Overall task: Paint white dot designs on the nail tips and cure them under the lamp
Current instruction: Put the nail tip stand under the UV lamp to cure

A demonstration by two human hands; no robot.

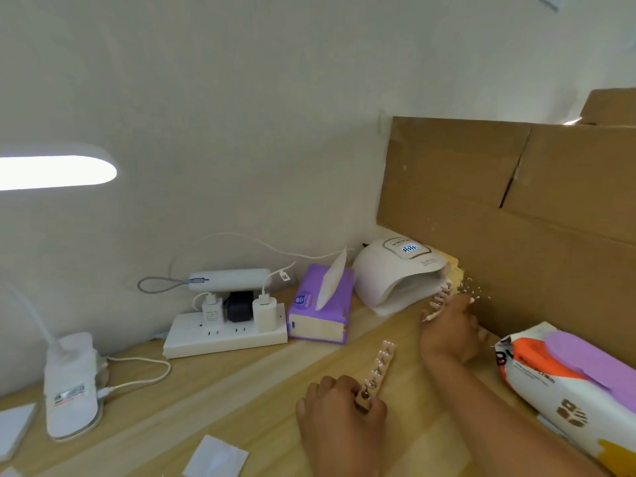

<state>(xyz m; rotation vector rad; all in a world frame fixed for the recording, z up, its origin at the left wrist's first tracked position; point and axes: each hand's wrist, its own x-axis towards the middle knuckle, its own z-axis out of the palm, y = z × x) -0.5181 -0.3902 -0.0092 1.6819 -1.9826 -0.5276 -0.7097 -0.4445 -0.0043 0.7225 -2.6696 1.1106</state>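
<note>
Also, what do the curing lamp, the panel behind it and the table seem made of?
Curing lamp: white plastic, smooth moulded shell with faint sheen. Panel: brown cardboard, matt, with creases and a seam. Table: pale wood grain, smooth; wood or laminate, I cannot tell.

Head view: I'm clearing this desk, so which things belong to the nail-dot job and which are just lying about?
In use: curing lamp; nail-tip strip held by the right hand at the lamp's mouth; second strip gripped by the left hand.
Lying about: tissue box; power strip; power bank; wipes pack; desk lamp.
</note>
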